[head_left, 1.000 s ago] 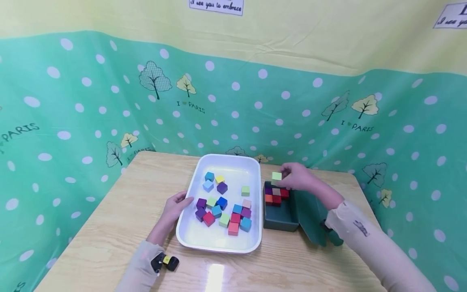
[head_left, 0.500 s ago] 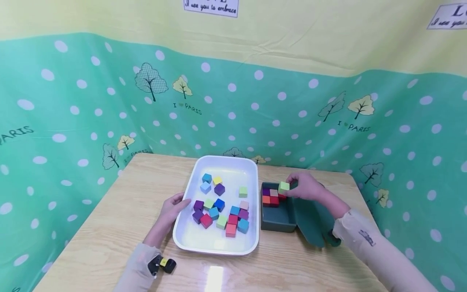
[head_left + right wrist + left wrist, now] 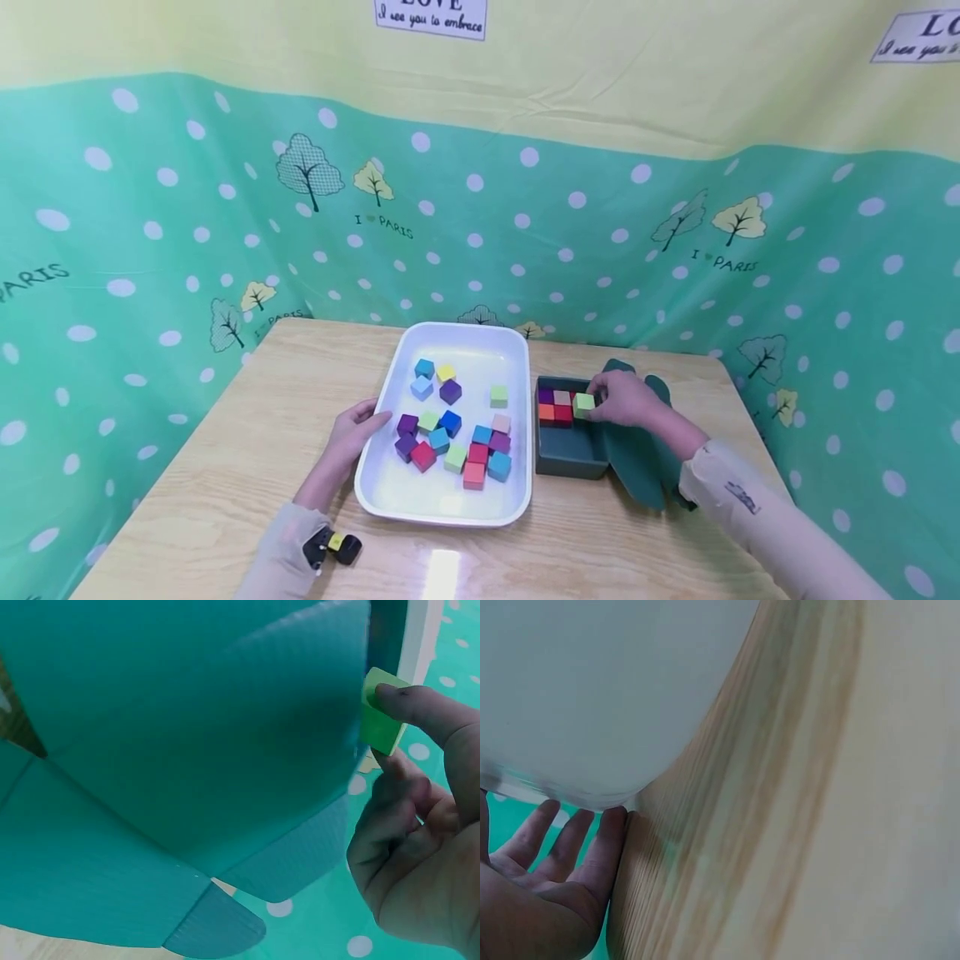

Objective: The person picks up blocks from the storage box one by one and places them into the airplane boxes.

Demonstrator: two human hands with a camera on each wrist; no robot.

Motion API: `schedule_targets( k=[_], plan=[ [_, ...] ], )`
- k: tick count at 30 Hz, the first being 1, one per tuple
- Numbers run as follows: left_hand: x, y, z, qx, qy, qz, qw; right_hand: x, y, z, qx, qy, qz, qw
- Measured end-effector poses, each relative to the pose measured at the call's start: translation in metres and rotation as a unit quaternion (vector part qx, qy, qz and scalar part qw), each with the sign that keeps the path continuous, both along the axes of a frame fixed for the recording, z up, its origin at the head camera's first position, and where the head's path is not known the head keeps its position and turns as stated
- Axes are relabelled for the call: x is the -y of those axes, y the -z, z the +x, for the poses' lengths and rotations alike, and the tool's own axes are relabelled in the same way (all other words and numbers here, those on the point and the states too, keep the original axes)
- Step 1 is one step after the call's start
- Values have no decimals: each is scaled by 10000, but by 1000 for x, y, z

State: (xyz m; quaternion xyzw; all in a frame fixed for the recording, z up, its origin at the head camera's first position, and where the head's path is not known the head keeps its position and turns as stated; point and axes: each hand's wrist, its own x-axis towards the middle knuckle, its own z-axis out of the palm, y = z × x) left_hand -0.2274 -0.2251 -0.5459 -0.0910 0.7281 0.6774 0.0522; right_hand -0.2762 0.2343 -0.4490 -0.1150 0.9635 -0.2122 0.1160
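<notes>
By the right hand (image 3: 626, 399), a light green block (image 3: 583, 406) is pinched between thumb and finger, the remaining fingers being bent; the block is positioned left of that hand, at the right side of a dark green box (image 3: 572, 448); whether the box floor is touched by it cannot be told. Farther left of the same hand, inside the box, a purple block (image 3: 546, 397), a pink block (image 3: 562, 397), an orange block (image 3: 546, 413) and a red block (image 3: 562, 416) are packed together; another red one is mostly hidden; the lid (image 3: 633, 467) is spread open below the right wrist.

By the left hand (image 3: 352, 431), the rim of a white tray (image 3: 480, 354) is held, thumb laid over it, fingers spread against the outside; loose blocks of mixed colours are scattered to the right of this hand, a yellow block (image 3: 446, 372) among them; both containers are supported by a wooden table (image 3: 247, 433).
</notes>
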Motion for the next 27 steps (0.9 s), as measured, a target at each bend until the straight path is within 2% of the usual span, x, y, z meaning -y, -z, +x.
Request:
schedule_targets(
  k=[8, 17, 27],
  plan=[
    [-1, -2, 2, -20, -31, -110, 9999, 7, 11, 3, -2, 283, 507, 9983],
    [-2, -2, 1, 6, -78, -30, 10000, 6, 14, 3, -124, 489, 624, 9968],
    [-1, 2, 1, -51, -100, 73, 9999, 9, 32, 11, -429, 623, 917, 9929]
  ],
)
